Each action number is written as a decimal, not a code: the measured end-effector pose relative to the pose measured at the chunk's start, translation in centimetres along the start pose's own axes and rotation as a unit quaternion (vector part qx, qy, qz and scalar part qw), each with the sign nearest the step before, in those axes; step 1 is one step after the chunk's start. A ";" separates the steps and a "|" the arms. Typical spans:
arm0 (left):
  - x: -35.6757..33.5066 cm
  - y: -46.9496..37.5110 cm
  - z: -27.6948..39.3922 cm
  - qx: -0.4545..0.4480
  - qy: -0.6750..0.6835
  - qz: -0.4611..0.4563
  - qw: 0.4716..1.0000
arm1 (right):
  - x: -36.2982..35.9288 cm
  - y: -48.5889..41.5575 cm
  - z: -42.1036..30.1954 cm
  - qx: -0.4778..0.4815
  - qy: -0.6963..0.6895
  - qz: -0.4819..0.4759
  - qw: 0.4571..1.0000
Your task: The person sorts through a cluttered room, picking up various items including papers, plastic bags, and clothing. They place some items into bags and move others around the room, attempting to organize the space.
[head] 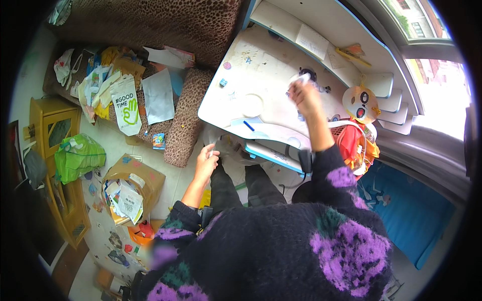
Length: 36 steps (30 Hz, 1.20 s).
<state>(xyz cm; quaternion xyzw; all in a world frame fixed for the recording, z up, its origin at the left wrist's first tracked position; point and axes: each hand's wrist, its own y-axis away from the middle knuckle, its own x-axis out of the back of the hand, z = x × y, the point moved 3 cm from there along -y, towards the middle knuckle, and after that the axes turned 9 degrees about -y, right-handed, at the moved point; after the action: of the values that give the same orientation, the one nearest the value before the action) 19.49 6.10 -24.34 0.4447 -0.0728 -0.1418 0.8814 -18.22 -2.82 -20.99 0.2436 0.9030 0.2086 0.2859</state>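
My right hand is over the children's desk, its fingers closed on a crumpled white wad, perhaps tissue; motion blurs it. Below the desk's front left edge, my left hand pinches the top of a clear plastic bag. That bag hangs near my legs, and its contents cannot be made out. On the desktop lie a blue pen, a small blue block and printed or stuck-on pictures.
A leopard-print sofa at the left holds bags and papers. On the floor stand a carton of papers and a green bag. A basket with orange and red items and a round animal-face decoration sit at the desk's right.
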 end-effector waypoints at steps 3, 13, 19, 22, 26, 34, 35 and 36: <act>0.5 0.0 0.5 -0.003 0.022 0.012 1.000 | -3.5 6.9 8.5 -0.224 0.171 -0.170 0.944; 1.7 0.0 0.3 0.006 0.012 -0.007 1.000 | -9.1 7.6 12.7 -0.080 0.399 -0.132 0.904; 2.4 -0.2 -0.3 0.006 0.003 -0.005 1.000 | -14.3 0.8 10.0 0.314 0.532 -0.103 0.779; 2.8 -0.3 -0.8 0.009 -0.002 -0.002 1.000 | -16.3 -1.3 11.7 0.349 0.617 -0.117 0.695; 3.8 -0.4 -1.3 0.005 0.029 0.005 1.000 | -15.8 0.6 14.3 0.259 0.558 -0.212 0.760; 4.3 -1.4 -1.2 0.008 0.049 0.006 0.999 | -10.7 8.7 15.6 -0.197 0.213 -0.119 0.950; 4.3 -1.4 -1.1 0.008 0.052 0.002 0.999 | -9.5 7.3 14.2 -0.173 0.133 -0.056 0.974; 4.2 -1.4 -1.1 0.011 0.050 0.001 0.999 | -8.0 5.6 12.3 -0.121 0.131 -0.010 0.984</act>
<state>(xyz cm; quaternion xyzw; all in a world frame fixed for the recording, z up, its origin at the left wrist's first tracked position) 23.52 4.84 -26.13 0.4607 -0.0304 -0.1175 0.8792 -3.09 0.12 -24.00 0.1686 0.9032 0.3432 0.1950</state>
